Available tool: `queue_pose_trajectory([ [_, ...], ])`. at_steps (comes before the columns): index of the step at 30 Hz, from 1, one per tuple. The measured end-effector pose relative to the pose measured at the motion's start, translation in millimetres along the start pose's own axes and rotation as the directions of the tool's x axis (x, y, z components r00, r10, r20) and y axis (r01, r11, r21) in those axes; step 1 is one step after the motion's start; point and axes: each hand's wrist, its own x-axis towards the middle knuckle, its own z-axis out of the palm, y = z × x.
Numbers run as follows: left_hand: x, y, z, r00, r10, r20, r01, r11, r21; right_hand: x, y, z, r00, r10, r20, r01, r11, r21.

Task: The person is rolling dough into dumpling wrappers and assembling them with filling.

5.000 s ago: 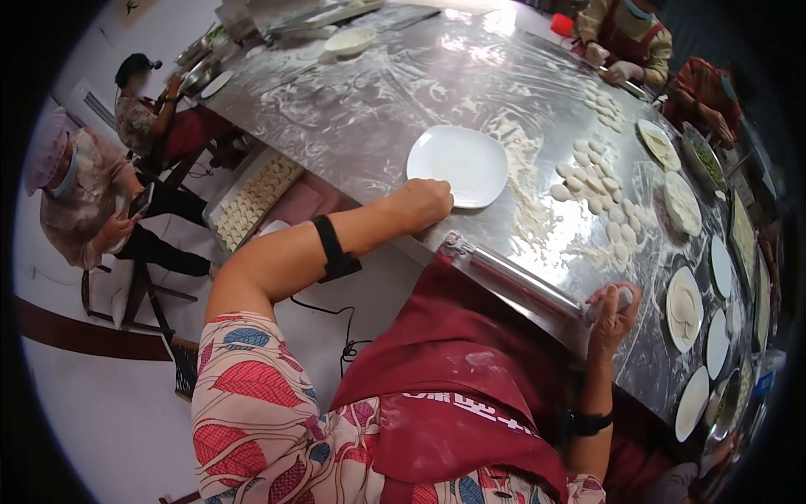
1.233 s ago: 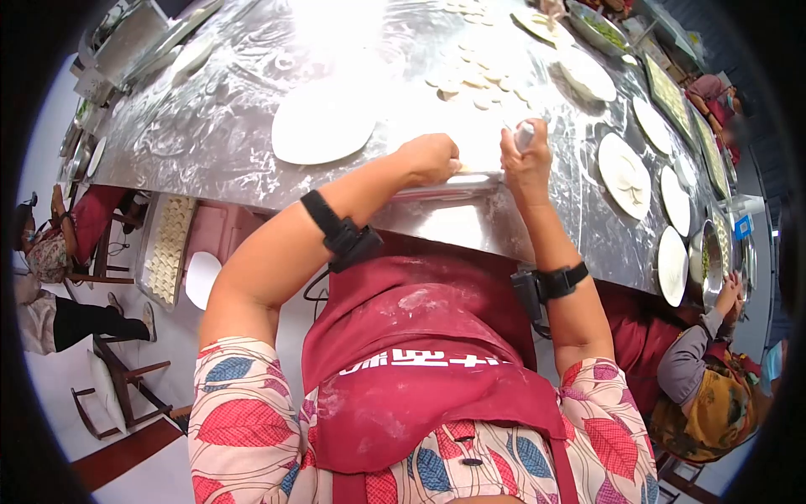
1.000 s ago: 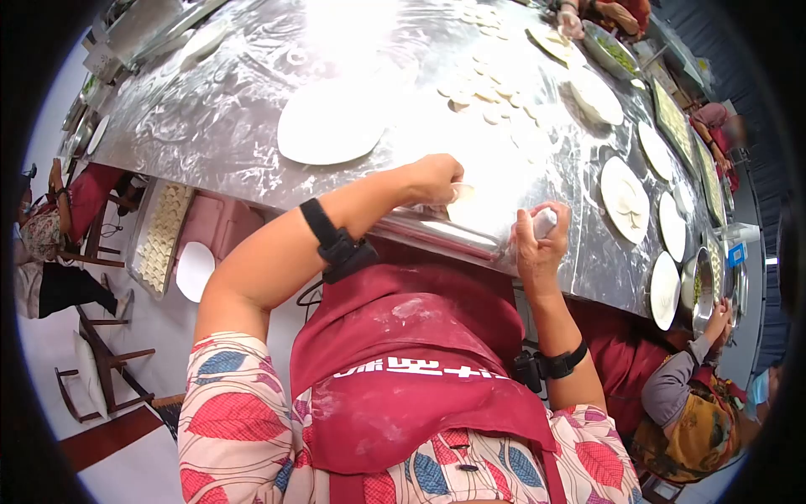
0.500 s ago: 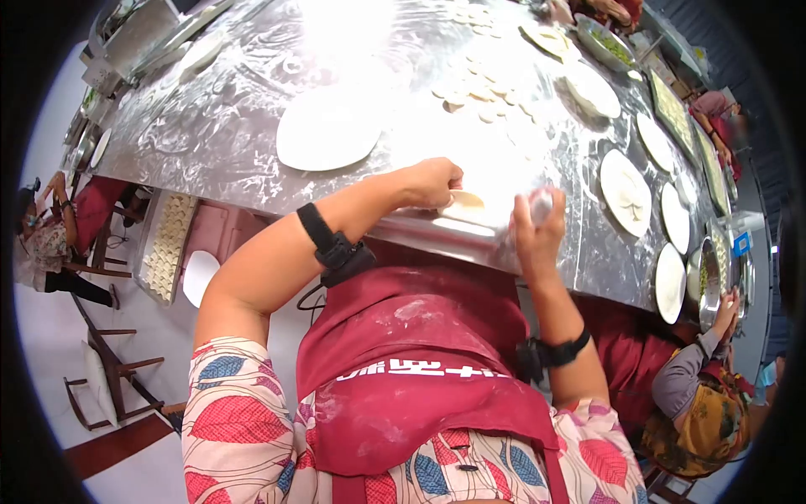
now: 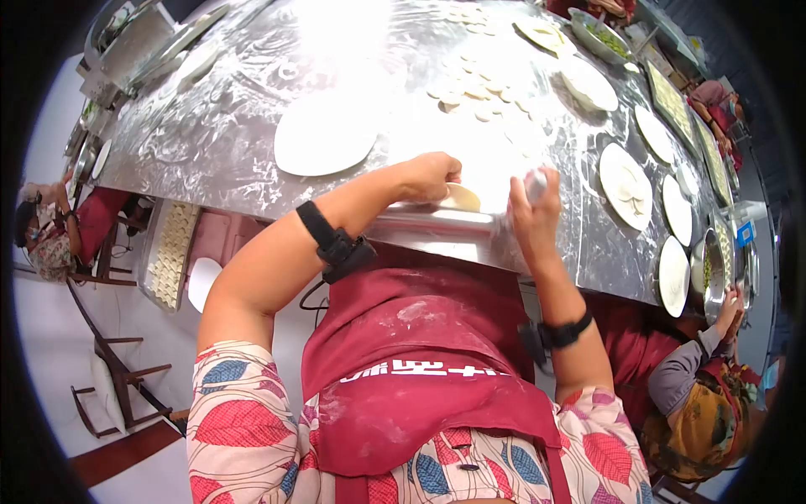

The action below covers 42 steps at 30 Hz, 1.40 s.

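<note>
My left hand (image 5: 431,179) is closed at the left edge of a thin, round dough wrapper (image 5: 462,199), its fingertips partly hidden. The wrapper lies near the front edge of a floury metal table (image 5: 227,147). Just right of it, my right hand (image 5: 536,217) is curled around what looks like a rolling pin (image 5: 536,185). Only a pale, shiny end of the pin shows, smeared by motion. Beyond my hands, several small flat dough rounds (image 5: 483,88) lie scattered on the table.
A white plate (image 5: 323,134) lies beyond my left forearm. On the right are a plate holding dough pieces (image 5: 625,186), more plates and a metal bowl (image 5: 714,277) beside a co-worker's hand (image 5: 729,311). A tray of dumplings (image 5: 172,252) stands below the table at left.
My right hand has shifted slightly up and left, with the shiny pin end. My left hand and the wrapper have moved only a little. The co-worker at far left has changed posture.
</note>
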Motion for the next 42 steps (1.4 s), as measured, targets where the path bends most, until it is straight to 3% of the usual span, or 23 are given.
queue_pose_trajectory([
  [4,14.2,4.8,2.0,0.995,0.01,-0.101,-0.004,0.999,0.053,41.5,7.6,21.8,1.0,-0.012,0.003,0.012,0.994,-0.107],
  [8,2.0,17.4,-5.1,0.999,-0.013,0.044,0.006,0.99,0.142,5.2,1.5,-1.9,0.999,-0.028,0.023,0.03,0.996,-0.086],
  [11,2.6,-2.3,0.6,0.997,-0.069,-0.031,0.069,0.998,0.009,-27.4,-8.7,-14.6,0.994,0.101,0.044,-0.103,0.993,0.05],
  [12,-3.0,3.3,-3.7,0.991,-0.125,0.041,0.127,0.99,-0.055,-22.4,-12.1,-11.1,0.997,0.073,0.039,-0.074,0.997,0.023],
  [15,0.8,5.3,-1.3,0.999,0.001,-0.039,0.002,0.998,0.066,26.5,0.5,12.7,1.0,0.009,0.004,-0.008,0.998,-0.066],
  [19,12.1,11.2,0.7,0.997,-0.044,-0.056,0.046,0.998,0.042,42.2,10.6,24.2,1.0,-0.019,-0.012,0.017,0.99,-0.142],
  [20,10.6,12.8,-1.8,1.0,-0.021,0.002,0.021,0.996,0.091,32.6,9.8,16.5,1.0,-0.019,-0.01,0.018,0.994,-0.105],
  [24,6.1,-1.4,5.3,0.992,-0.052,-0.113,0.058,0.997,0.044,-17.5,-8.8,-9.0,0.998,0.054,0.007,-0.055,0.998,0.014],
  [27,1.4,-0.2,0.2,0.999,-0.049,-0.021,0.05,0.998,0.043,6.2,1.1,3.4,0.997,-0.073,-0.035,0.072,0.997,-0.025],
  [28,0.9,1.1,1.9,0.997,-0.018,-0.073,0.022,0.999,0.043,21.3,8.7,12.6,1.0,0.024,-0.013,-0.024,0.999,-0.029],
  [31,9.4,7.4,2.5,0.993,-0.042,-0.11,0.05,0.997,0.066,47.5,9.3,28.4,1.0,0.003,0.008,-0.003,0.997,-0.078],
  [35,4.0,10.2,-0.8,1.0,0.018,0.0,-0.017,0.981,0.193,1.1,3.1,-0.4,0.999,-0.041,-0.016,0.04,0.998,-0.053],
  [36,5.1,2.1,3.8,0.998,0.004,-0.06,0.004,0.992,0.128,-16.8,0.0,-6.9,1.0,-0.021,-0.019,0.021,1.0,-0.02],
  [39,-1.4,-4.2,0.9,0.999,-0.036,-0.014,0.035,0.997,-0.065,-14.9,-6.9,-7.8,1.0,-0.022,-0.013,0.022,1.0,-0.019],
  [42,-1.2,1.8,1.3,0.998,-0.025,-0.051,0.028,0.999,0.047,28.5,6.1,15.9,1.0,-0.007,-0.024,0.004,0.995,-0.097],
])
